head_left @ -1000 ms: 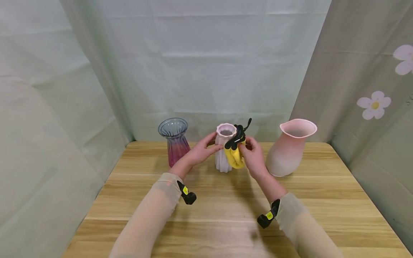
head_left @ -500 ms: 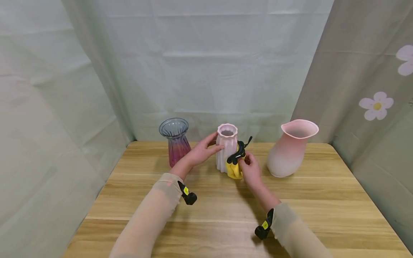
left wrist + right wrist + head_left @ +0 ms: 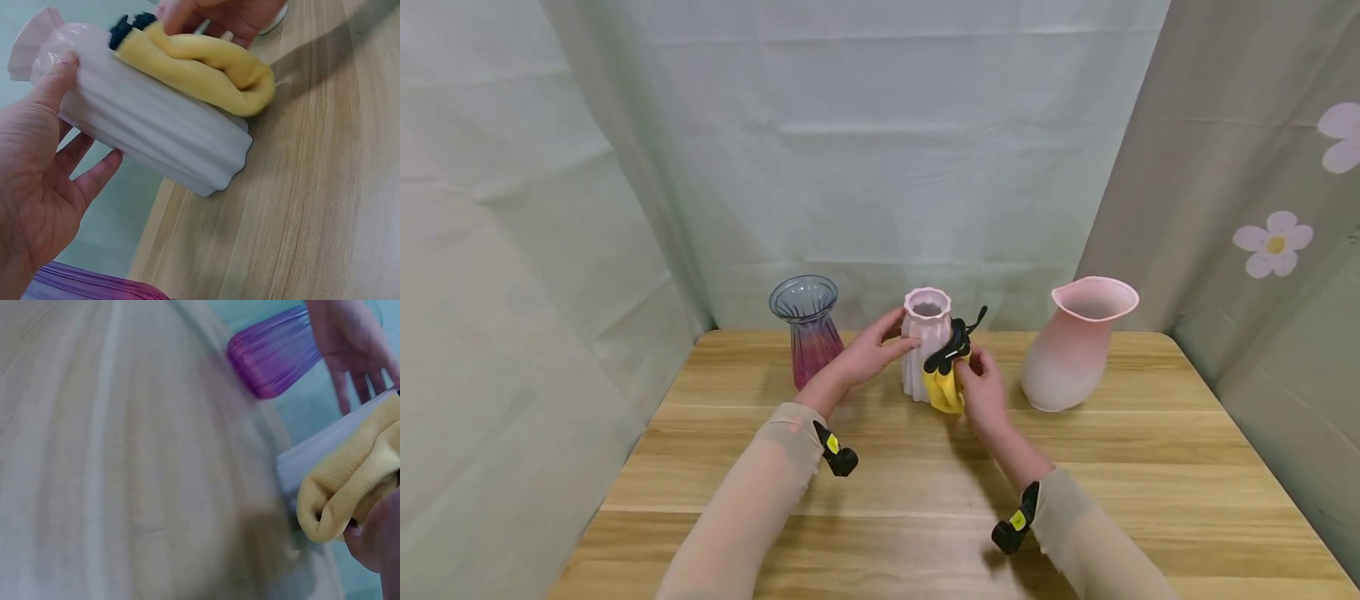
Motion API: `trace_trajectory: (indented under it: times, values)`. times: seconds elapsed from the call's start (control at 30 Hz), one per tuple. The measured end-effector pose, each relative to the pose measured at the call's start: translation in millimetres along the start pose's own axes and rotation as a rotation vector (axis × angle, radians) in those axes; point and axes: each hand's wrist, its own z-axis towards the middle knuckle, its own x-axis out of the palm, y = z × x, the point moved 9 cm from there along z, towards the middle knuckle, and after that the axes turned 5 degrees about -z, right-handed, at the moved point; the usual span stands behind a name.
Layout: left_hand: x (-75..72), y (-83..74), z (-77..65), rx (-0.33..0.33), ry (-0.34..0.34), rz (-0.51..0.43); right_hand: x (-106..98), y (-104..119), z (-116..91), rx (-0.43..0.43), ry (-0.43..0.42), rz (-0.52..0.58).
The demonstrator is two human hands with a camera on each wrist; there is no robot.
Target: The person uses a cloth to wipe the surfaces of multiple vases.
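Note:
A white fluted vase (image 3: 928,337) with a scalloped rim stands upright at the middle of the table's far side. My left hand (image 3: 867,360) holds it near the neck, the thumb on its front and other fingers reaching behind, as the left wrist view shows (image 3: 44,144). On the vase's right side lies a folded yellow cloth (image 3: 943,392) with black bunched trim and a thin black loop on top. My right hand (image 3: 983,387) pinches this cloth (image 3: 200,65) against the vase wall. Most of the right fingers are hidden behind the cloth.
A blue-to-purple glass vase (image 3: 808,333) stands to the left, close behind my left wrist. To the right is a pink-and-white vase (image 3: 1067,358) with a flared lip. The wooden table (image 3: 895,500) ends at a pale curtain (image 3: 895,167).
My right hand has moved the yellow cloth down the vase's right side from near the rim, then slightly back up. The left hand and the vase have stayed in place.

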Motion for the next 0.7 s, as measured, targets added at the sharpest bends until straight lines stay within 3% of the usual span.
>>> trace_trajectory:
  times: [0.33,0.7]
  values:
    - [1.3,-1.0,-0.6,0.01,0.022,0.0,2,58,7,-0.065,0.012,0.048]
    - [0.7,-0.1,0.0,0.002,0.015,-0.012,2,80,6,-0.057,0.016,0.006]
